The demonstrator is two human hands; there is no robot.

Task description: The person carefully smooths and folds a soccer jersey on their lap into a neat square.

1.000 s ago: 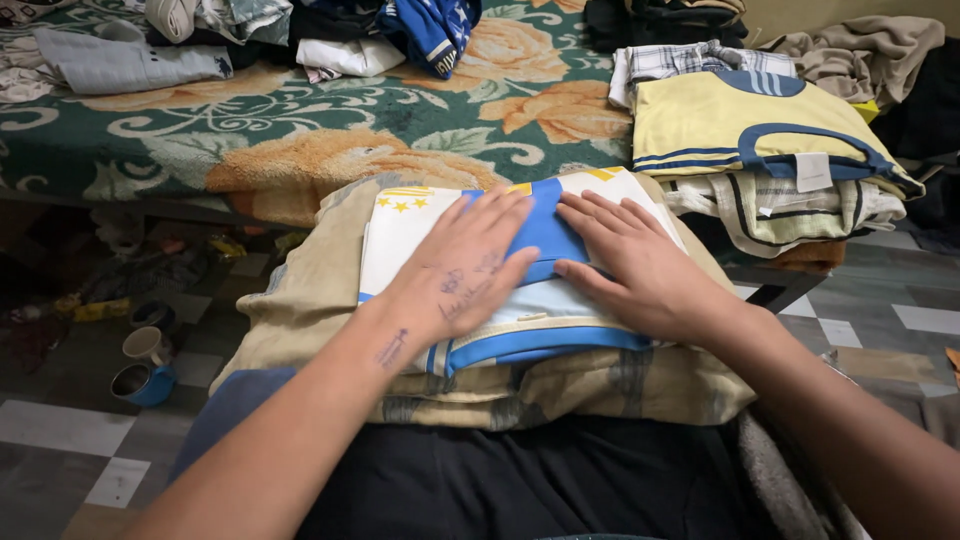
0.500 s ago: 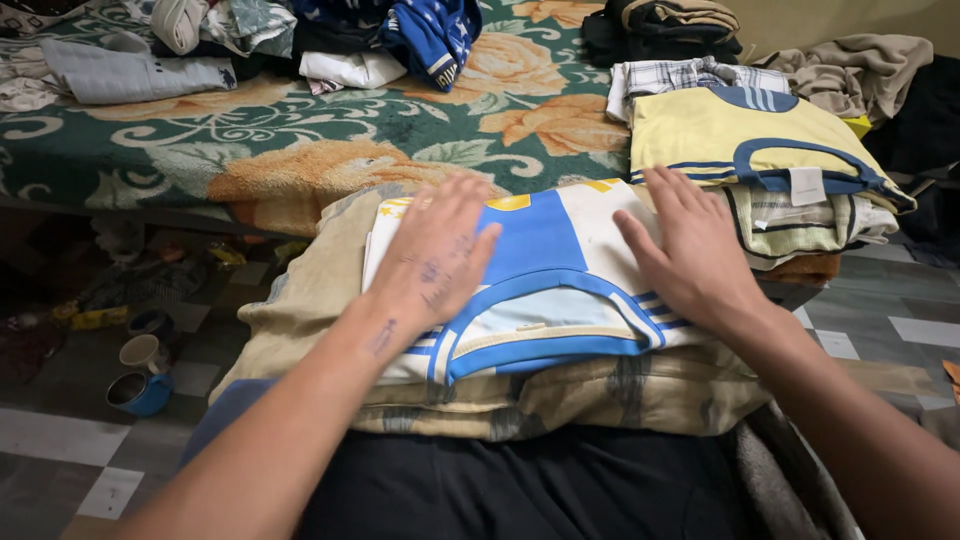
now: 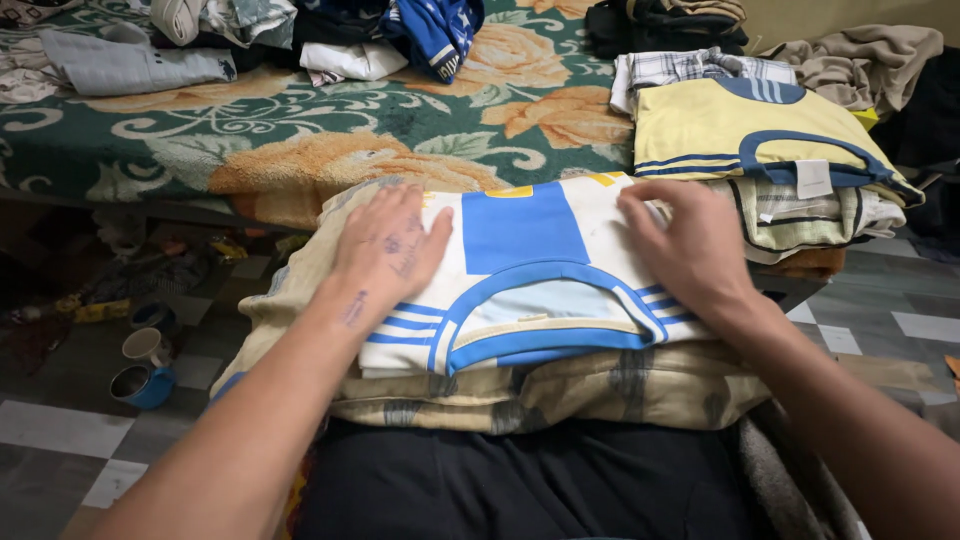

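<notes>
Left hand [image 3: 388, 250]: flat, fingers spread, palm pressed on the left edge of a folded white-and-blue jersey [image 3: 525, 275]; it pins the cloth and grips nothing. Right hand [image 3: 690, 250]: flat likewise, fingers slightly curled over the right edge of the same jersey, pressing down; the two hands sit well apart, one on each side, which appears to keep the fold flat and square. Jersey: collar edge toward the person, blue panel in the middle, striped trim at both sides; it lies on a beige patterned cloth [image 3: 560, 385] spread over the person's lap, above black trousers [image 3: 520, 485]. Beyond, touching the far edge of the lap cloth: a bed with a green floral blanket [image 3: 300, 130]. At the bed's right edge, a stack of folded garments topped by a yellow shirt with blue trim [image 3: 740, 130], a checked shirt [image 3: 690, 68] behind it. Along the far edge, loose unfolded clothes, among them a blue starred garment [image 3: 435, 30] and a grey piece [image 3: 130, 65]. Containers: two mugs [image 3: 145, 365] on the tiled floor at left, below the bed edge; contents cannot be told.
</notes>
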